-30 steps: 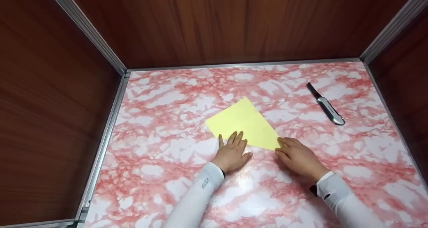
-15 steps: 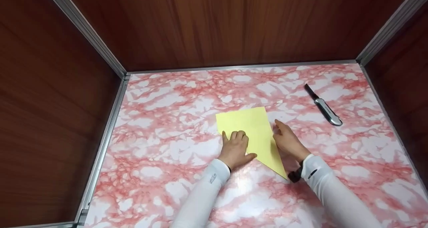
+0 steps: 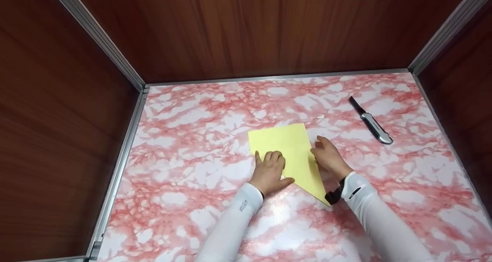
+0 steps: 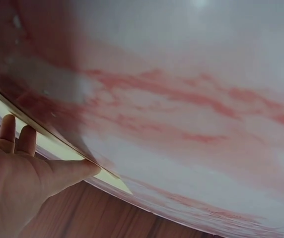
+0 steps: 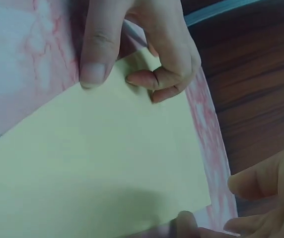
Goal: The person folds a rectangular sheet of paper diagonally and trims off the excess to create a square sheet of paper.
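Note:
A folded sheet of yellow paper [image 3: 292,146] lies on the table, its pointed end toward the person. The left hand [image 3: 269,173] rests on the paper's left part with fingers spread, its thumb out to the right at the lower edge. The right wrist view shows the left hand [image 5: 152,44] on the paper too. At the paper's right edge is the right hand [image 3: 328,157], fingers bent. In the right wrist view the right hand [image 5: 266,198] has one digit against the paper's edge and the other fingers apart from it.
A utility knife [image 3: 376,127] with a dark blade and silver handle lies at the right on the red-and-white marbled tabletop [image 3: 184,139]. Brown wood-grain panels [image 3: 246,31] with metal edging enclose the back and sides.
The paper has turned clockwise, its point swinging toward the person. The right hand has left that point and moved up to the right edge. The left hand has stayed on the paper.

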`<state>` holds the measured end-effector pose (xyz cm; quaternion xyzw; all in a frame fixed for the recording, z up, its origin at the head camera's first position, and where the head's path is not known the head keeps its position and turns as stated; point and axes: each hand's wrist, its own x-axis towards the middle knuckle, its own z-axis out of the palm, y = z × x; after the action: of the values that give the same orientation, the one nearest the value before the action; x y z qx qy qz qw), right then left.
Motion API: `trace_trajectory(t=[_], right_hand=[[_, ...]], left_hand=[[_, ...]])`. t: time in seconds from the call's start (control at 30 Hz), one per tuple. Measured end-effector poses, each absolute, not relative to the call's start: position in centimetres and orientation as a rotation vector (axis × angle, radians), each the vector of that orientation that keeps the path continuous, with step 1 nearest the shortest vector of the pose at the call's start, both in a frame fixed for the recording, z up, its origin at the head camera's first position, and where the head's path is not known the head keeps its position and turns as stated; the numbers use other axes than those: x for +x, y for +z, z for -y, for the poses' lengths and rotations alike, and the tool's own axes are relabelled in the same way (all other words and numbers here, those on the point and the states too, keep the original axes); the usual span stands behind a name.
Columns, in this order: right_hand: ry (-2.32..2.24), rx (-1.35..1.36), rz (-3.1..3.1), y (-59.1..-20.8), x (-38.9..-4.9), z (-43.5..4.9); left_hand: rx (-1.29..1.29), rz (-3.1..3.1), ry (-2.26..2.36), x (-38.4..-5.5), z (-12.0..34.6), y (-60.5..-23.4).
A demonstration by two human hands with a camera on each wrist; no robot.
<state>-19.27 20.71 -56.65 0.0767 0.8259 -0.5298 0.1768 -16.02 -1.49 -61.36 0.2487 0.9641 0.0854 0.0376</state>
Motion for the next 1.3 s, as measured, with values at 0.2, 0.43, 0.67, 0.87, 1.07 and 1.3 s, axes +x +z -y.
trace_trajectory(t=[0.2,0.43,0.67,0.87,1.07,1.3], right_hand=[[-1.575,0.283,-2.239,-56.9,-20.0,-20.5],[-1.627,0.283,-2.213,-57.7,-20.6,-20.5],[-1.666,0.299,-2.310,-57.9,-21.3,-21.1],[-1.717,0.217,-2.334,-56.5,-20.9,-21.9],[-1.849,0.194,-2.370,-53.7,-20.5,-22.7],[-1.946,0.125,-2.256,-51.7,-20.6,-22.4]], left_hand=[[0.737,-2.946,0.225,-16.1,1.3,-61.3],[0.739,-2.930,0.264,-16.0,1.1,-61.4],[0.773,-2.928,0.509,-16.1,2.0,-61.7],[0.654,-2.912,0.772,-17.0,4.1,-61.2],[0.084,-2.520,1.525,-17.9,5.9,-59.3],[-0.305,-1.587,2.277,-19.4,6.7,-56.1]])
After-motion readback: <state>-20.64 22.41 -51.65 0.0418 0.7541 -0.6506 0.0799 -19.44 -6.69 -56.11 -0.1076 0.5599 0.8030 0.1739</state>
